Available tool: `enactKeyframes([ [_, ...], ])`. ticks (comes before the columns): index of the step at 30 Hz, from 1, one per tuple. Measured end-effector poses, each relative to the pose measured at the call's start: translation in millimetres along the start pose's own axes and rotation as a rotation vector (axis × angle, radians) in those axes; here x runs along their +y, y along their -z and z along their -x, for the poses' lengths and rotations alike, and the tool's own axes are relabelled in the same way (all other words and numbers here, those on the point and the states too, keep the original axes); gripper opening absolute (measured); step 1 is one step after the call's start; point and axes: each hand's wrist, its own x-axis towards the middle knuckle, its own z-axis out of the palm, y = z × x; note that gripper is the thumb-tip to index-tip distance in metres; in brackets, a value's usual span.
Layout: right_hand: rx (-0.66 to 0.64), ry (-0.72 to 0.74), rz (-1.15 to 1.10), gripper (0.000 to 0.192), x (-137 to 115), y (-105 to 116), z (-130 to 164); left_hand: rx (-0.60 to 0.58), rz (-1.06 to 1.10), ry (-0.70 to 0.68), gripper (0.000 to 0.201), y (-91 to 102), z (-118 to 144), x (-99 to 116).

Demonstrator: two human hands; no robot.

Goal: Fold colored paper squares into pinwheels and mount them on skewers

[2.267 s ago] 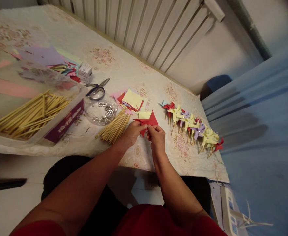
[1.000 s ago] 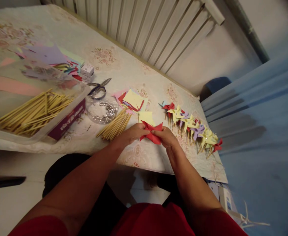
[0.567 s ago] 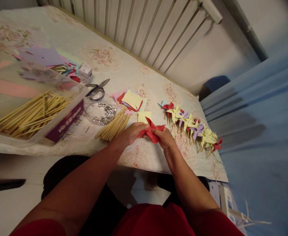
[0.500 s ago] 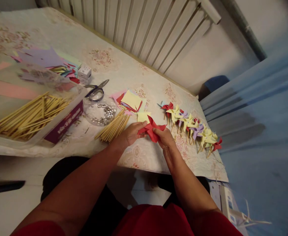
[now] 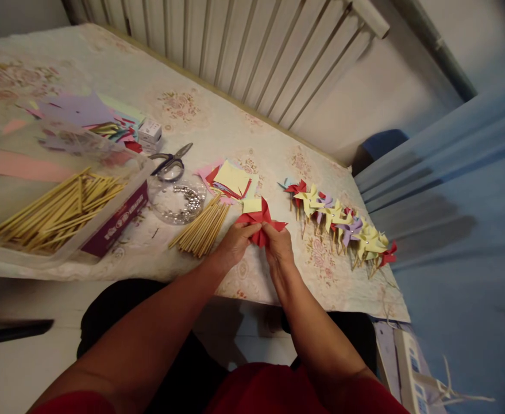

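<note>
A red paper pinwheel [image 5: 258, 217] is held between both hands over the front of the table, its pointed blades spread. My left hand [image 5: 237, 240] pinches its left side, thumb on top. From the right, my right hand [image 5: 277, 238] grips it with the thumb pressed near the middle; the fingers beneath are hidden. Just left of my left hand lies a fanned bundle of wooden sticks [image 5: 203, 227]. Behind the pinwheel is a pile of coloured paper squares [image 5: 234, 177]. A round clear dish of shiny metal fasteners [image 5: 187, 201] stands beyond the sticks.
Finished pinwheels on sticks [image 5: 334, 215] lie in a row at right. Scissors [image 5: 172, 161] rest behind the dish. A clear plastic box [image 5: 127, 213] with wooden sticks stands left, near small white boxes [image 5: 150, 133] and paper scraps [image 5: 75, 109]. A radiator [image 5: 235, 52] borders the back.
My hands have drawn closer together on the red pinwheel, which has turned. My right hand has shifted left, and its thumb presses nearer the centre. The view has shifted slightly.
</note>
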Motion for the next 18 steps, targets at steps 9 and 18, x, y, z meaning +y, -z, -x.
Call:
enactKeyframes([
  [9,-0.025,-0.020,-0.023,0.020,6.6,-3.1,3.9,0.054,-0.044,-0.068,0.011,-4.4,0.2,4.2],
  [18,-0.016,-0.026,-0.046,0.020,7.0,-1.3,2.5,0.118,-0.134,-0.051,0.018,1.9,-2.7,-0.9],
])
